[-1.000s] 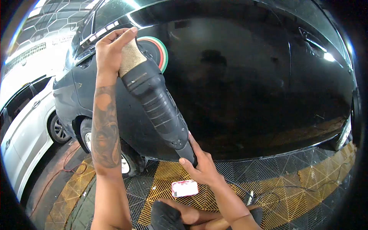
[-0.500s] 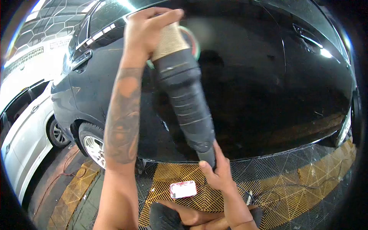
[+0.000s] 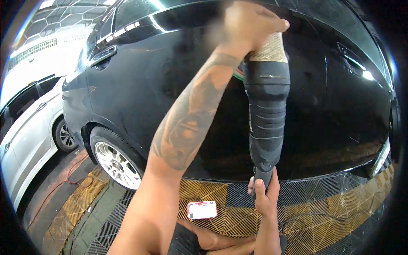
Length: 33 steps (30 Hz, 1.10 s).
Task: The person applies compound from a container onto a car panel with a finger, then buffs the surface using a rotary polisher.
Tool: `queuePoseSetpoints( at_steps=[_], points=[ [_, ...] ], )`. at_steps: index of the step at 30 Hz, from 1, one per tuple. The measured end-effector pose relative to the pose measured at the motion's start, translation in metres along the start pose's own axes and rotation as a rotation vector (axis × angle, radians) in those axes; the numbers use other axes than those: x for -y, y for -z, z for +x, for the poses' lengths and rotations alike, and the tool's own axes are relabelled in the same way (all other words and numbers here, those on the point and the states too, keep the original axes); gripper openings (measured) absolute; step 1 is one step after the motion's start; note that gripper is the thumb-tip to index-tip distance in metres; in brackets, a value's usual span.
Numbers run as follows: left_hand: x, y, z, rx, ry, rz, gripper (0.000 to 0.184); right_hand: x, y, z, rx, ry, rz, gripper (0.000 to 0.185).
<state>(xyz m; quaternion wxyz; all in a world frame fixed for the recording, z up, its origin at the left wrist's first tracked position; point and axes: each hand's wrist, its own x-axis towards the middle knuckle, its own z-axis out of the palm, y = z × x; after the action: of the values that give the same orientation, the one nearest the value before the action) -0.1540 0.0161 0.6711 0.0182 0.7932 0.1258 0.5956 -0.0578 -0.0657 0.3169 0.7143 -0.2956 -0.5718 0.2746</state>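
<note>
A black power polisher stands nearly upright in front of the black car door. My left hand is wrapped round its tan-covered head at the top, fingers closed. Low on the tool, my right hand grips the rear handle. Only a sliver of the green and red pad shows beside my left wrist, on the door side; the rest is hidden behind the tool and hand.
A white-framed phone-like object lies on the yellow and black floor grating near my crossed legs. Cables run along the floor at right. A white car stands at left, beyond the black car's rear wheel.
Both hands and the polisher have moved right across the door, and the tool has gone from slanted to nearly upright. The rear wheel and door handle at left are now uncovered.
</note>
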Motion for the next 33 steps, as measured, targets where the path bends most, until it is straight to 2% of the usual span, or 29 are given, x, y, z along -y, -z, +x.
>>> queuePoseSetpoints(
  at_steps=[1, 6, 7, 8, 11, 15, 20, 24, 30, 32, 33],
  points=[
    [-0.008, 0.013, -0.006, 0.014, 0.071, 0.012, 0.033, 0.000, -0.003, 0.002, 0.003, 0.000, 0.002, 0.055],
    [0.017, 0.062, -0.004, -0.039, 0.062, 0.104, 0.038, -0.011, -0.027, 0.015, 0.114, 0.019, -0.171, 0.070],
    [0.018, 0.071, -0.004, -0.056, 0.163, 0.120, 0.042, -0.005, -0.035, 0.019, 0.142, 0.024, -0.144, 0.073],
    [0.026, 0.082, -0.008, -0.103, 0.124, 0.048, 0.034, -0.001, -0.043, 0.023, 0.142, 0.024, -0.141, 0.073],
    [0.053, 0.120, -0.012, -0.147, 0.041, 0.071, 0.037, 0.007, -0.063, 0.031, 0.203, 0.034, -0.162, 0.077],
    [0.055, 0.157, -0.028, -0.241, 0.127, 0.087, 0.036, 0.010, -0.086, 0.041, 0.291, 0.129, -0.245, 0.082],
    [0.060, 0.193, -0.035, -0.292, 0.176, 0.029, 0.033, 0.012, -0.109, 0.048, 0.374, 0.088, -0.246, 0.082],
    [0.061, 0.199, -0.033, -0.258, 0.237, 0.026, 0.037, 0.014, -0.115, 0.049, 0.378, 0.112, -0.200, 0.082],
    [0.057, 0.170, -0.015, -0.197, 0.223, 0.053, 0.034, 0.019, -0.101, 0.040, 0.300, 0.085, -0.233, 0.084],
    [0.058, 0.163, -0.009, -0.172, 0.156, 0.014, 0.036, 0.022, -0.098, 0.038, 0.260, 0.077, -0.204, 0.083],
    [0.054, 0.160, -0.009, -0.157, 0.192, 0.003, 0.029, 0.021, -0.098, 0.038, 0.258, 0.076, -0.202, 0.083]
  ],
)
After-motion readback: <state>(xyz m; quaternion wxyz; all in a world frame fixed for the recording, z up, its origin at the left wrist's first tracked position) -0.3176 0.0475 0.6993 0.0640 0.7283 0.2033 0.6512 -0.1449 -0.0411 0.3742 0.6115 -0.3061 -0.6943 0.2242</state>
